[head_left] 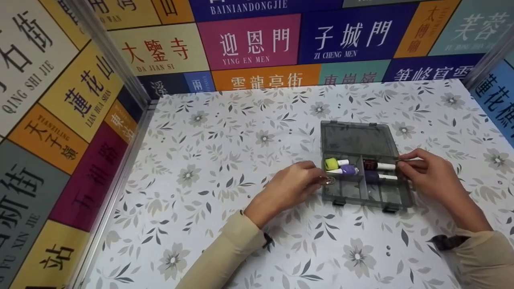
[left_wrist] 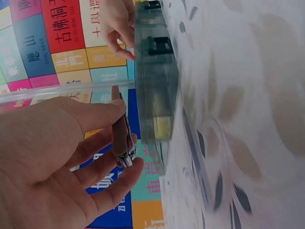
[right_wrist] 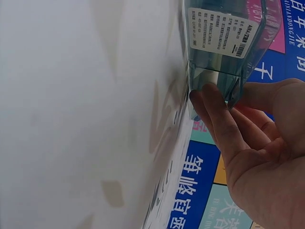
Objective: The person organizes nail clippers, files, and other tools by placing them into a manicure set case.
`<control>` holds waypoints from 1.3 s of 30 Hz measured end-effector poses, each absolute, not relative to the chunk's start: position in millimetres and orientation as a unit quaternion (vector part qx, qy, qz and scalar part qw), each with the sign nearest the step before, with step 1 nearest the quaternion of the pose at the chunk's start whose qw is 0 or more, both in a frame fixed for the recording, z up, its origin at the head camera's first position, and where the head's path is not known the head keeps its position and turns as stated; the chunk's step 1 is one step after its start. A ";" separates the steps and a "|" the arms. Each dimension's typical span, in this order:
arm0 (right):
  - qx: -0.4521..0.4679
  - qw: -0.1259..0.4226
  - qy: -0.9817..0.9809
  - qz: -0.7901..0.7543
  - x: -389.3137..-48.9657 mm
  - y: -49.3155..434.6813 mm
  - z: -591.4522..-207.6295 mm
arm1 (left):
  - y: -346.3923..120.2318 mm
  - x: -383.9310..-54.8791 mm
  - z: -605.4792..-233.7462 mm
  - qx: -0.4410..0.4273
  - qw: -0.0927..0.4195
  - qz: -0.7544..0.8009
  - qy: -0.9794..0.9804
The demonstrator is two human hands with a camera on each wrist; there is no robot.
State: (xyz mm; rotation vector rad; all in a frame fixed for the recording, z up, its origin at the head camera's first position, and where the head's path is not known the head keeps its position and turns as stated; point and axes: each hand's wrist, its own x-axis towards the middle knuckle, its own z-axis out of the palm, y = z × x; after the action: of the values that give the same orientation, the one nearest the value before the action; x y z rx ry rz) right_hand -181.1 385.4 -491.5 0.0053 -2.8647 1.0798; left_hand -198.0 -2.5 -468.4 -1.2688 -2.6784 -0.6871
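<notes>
Hands flank the open box, lid farthest, long axis front-to-back.

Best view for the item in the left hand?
Left wrist: the item shows large there, held between thumb and fingers of the left hand, its brownish face and shiny end visible. Head shows only a small shiny bit at the fingertips, by the box's left edge. Right wrist doesn't show it.

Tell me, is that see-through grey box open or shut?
Open. In the head view, the box's lid is folded back behind the compartments, leaving the small bottles inside uncovered.
</notes>
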 end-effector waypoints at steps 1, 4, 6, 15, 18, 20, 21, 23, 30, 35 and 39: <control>0.002 0.040 -0.935 0.353 -181.1 385.5 -491.4 | 0.9 -198.6 -468.2 -0.417 0.048 -0.226 -0.879; 0.002 0.041 -0.935 0.351 -180.6 385.8 -491.0 | 9.8 -200.7 -467.7 -0.417 0.037 -0.229 -0.879; 0.003 0.041 -0.937 0.348 -180.6 386.1 -491.1 | 14.3 -201.4 -466.9 -0.415 0.025 -0.232 -0.880; 0.001 0.044 -0.938 0.343 -180.9 387.9 -491.3 | 31.1 -206.0 -470.6 -0.416 0.014 -0.239 -0.877; 0.000 0.043 -0.938 0.343 -181.1 387.7 -491.2 | 36.8 -207.6 -472.9 -0.411 0.011 -0.243 -0.879; 0.000 0.044 -0.938 0.343 -181.2 387.4 -491.2 | 40.7 -208.5 -473.6 -0.410 0.009 -0.247 -0.878; 0.001 0.045 -0.938 0.344 -181.2 387.3 -491.0 | 42.6 -208.7 -473.7 -0.411 0.010 -0.248 -0.877; 0.002 0.047 -0.937 0.345 -181.2 387.0 -490.9 | 46.5 -209.3 -474.2 -0.414 0.012 -0.249 -0.876; 0.000 0.043 -0.937 0.346 -180.7 387.5 -490.9 | 59.8 -210.3 -478.2 -0.436 0.028 -0.248 -0.865; -0.001 0.043 -0.937 0.347 -180.6 386.5 -490.9 | 65.7 -209.3 -480.6 -0.436 0.023 -0.249 -0.865; 0.000 0.046 -0.938 0.342 -180.0 385.9 -490.3 | 67.9 -208.8 -482.8 -0.426 0.030 -0.239 -0.872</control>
State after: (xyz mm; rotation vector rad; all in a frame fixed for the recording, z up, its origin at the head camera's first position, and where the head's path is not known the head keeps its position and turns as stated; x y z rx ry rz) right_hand -180.0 385.9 -490.3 -0.0005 -2.8644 1.0448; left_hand -208.8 67.9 -482.8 -1.3129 -2.6884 -0.7354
